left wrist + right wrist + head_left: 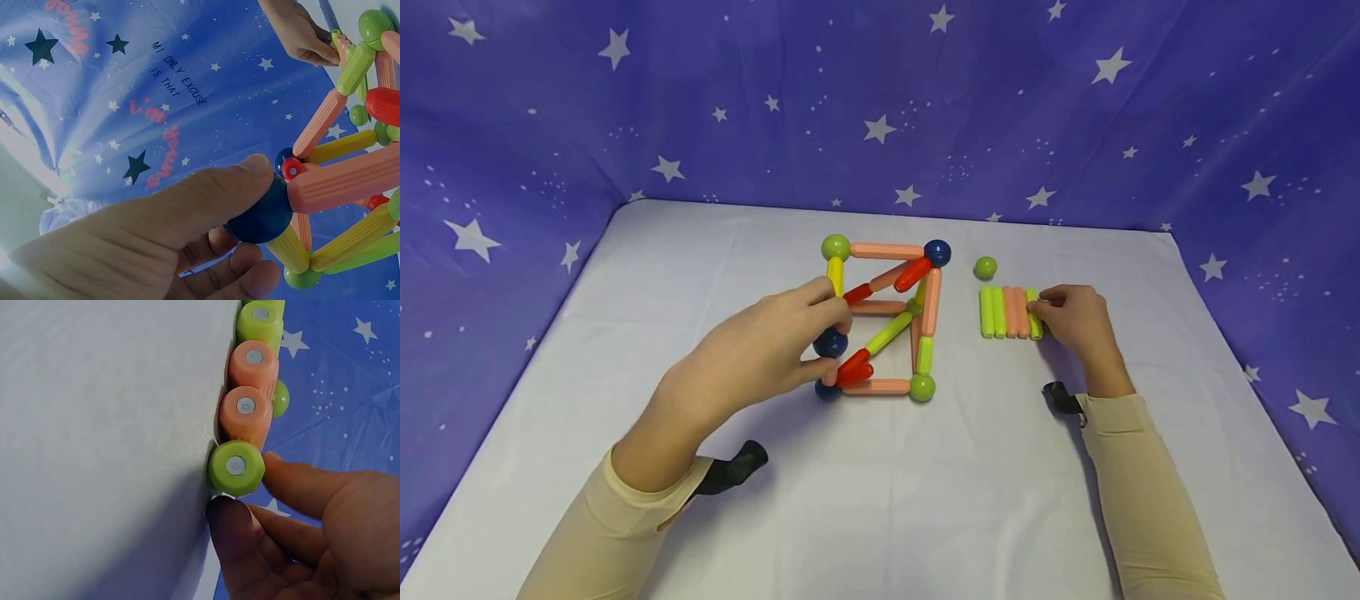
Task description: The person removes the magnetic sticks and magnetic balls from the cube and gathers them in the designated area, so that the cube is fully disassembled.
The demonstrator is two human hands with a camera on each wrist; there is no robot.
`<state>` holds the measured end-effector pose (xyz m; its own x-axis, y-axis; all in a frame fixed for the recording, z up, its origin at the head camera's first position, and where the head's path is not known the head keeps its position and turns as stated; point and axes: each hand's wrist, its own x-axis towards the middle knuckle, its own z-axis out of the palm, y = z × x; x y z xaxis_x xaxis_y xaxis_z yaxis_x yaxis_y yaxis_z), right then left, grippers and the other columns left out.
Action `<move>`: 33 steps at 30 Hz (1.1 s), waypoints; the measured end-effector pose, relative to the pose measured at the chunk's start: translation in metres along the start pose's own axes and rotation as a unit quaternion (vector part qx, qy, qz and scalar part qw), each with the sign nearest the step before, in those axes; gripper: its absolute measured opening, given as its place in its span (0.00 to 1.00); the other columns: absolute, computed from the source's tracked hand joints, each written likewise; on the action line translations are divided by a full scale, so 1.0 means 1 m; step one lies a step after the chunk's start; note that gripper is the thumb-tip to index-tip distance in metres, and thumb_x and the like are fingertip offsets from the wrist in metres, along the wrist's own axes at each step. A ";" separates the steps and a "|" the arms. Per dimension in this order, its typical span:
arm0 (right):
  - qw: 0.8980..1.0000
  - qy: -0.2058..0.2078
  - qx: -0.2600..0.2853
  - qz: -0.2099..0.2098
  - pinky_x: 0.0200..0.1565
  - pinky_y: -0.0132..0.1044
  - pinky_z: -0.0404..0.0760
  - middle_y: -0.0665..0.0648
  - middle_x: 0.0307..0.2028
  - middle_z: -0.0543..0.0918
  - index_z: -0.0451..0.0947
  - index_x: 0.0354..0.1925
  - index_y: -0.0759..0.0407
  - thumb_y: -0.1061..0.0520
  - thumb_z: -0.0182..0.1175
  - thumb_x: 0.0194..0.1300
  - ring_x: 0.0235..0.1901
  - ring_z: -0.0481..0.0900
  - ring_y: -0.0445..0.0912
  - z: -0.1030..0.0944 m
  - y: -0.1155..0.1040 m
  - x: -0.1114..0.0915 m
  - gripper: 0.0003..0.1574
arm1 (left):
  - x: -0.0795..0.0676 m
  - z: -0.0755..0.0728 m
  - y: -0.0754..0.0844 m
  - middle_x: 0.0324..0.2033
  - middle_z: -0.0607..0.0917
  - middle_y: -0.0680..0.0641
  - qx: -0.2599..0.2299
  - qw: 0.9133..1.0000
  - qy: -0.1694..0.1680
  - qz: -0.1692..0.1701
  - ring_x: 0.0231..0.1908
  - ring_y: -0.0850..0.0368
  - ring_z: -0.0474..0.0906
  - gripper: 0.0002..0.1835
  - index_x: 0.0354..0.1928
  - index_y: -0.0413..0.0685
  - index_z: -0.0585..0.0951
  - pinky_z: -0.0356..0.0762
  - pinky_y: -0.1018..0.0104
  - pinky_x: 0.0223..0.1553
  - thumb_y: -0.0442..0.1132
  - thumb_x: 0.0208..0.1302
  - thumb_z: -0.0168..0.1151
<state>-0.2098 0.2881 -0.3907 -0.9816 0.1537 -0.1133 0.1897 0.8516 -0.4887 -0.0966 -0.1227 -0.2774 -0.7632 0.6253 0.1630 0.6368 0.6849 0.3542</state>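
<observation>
A frame of magnetic rods and balls [930, 304] stands mid-table, its rods salmon, red, yellow and green. At its left side my left hand [756, 350] grips a dark blue ball [262, 215] between thumb and fingers. A salmon rod [344, 178] runs from that ball in the left wrist view. To the right of the frame, several green and salmon rods [1011, 312] lie side by side in a row. My right hand [1075, 321] pinches the green rod [236, 467] at the row's right end, beside a salmon rod [247, 415].
A loose green ball [986, 267] sits behind the row of rods. White cloth [985, 483] covers the table, and a purple star-patterned sheet [820, 108] rises around its back and sides. Black wrist mounts [730, 468] stick out from both sleeves.
</observation>
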 end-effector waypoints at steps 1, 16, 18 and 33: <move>1.000 0.000 -0.001 -0.003 0.44 0.50 0.78 0.68 0.49 0.80 0.76 0.57 0.67 0.45 0.58 0.68 0.45 0.77 0.57 0.000 0.000 0.000 0.30 | 0.000 0.000 0.000 0.37 0.73 0.54 -0.001 1.000 0.000 0.001 0.32 0.60 0.75 0.19 0.42 0.48 0.79 0.75 0.67 0.34 0.37 0.50 0.77; 0.966 0.114 0.154 -0.174 0.29 0.41 0.74 0.51 0.31 0.83 0.74 0.48 0.56 0.40 0.55 0.68 0.26 0.78 0.45 0.010 -0.111 -0.062 0.23 | -0.005 -0.004 -0.004 0.38 0.74 0.54 -0.001 1.000 0.006 -0.004 0.33 0.61 0.76 0.18 0.42 0.47 0.79 0.76 0.67 0.36 0.36 0.51 0.77; 0.959 0.124 0.164 -0.193 0.24 0.41 0.74 0.49 0.28 0.84 0.73 0.49 0.55 0.37 0.55 0.67 0.21 0.78 0.43 0.018 -0.134 -0.075 0.25 | -0.005 -0.004 -0.005 0.38 0.74 0.53 -0.001 1.000 0.006 -0.004 0.33 0.60 0.76 0.18 0.42 0.47 0.79 0.76 0.66 0.36 0.36 0.51 0.76; 0.961 0.161 0.059 -0.215 0.14 0.37 0.69 0.54 0.18 0.75 0.68 0.50 0.64 0.52 0.60 0.60 0.11 0.70 0.45 0.049 -0.186 -0.097 0.25 | -0.003 -0.001 -0.003 0.37 0.72 0.53 0.005 1.000 0.002 0.003 0.32 0.59 0.75 0.18 0.42 0.48 0.78 0.75 0.67 0.33 0.35 0.50 0.77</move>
<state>-0.1492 0.0900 -0.3307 -0.9219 -0.0370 0.3856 -0.2532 0.8109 -0.5275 -0.0962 -0.1272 -0.2786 -0.7590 0.6289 0.1682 0.6432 0.6844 0.3433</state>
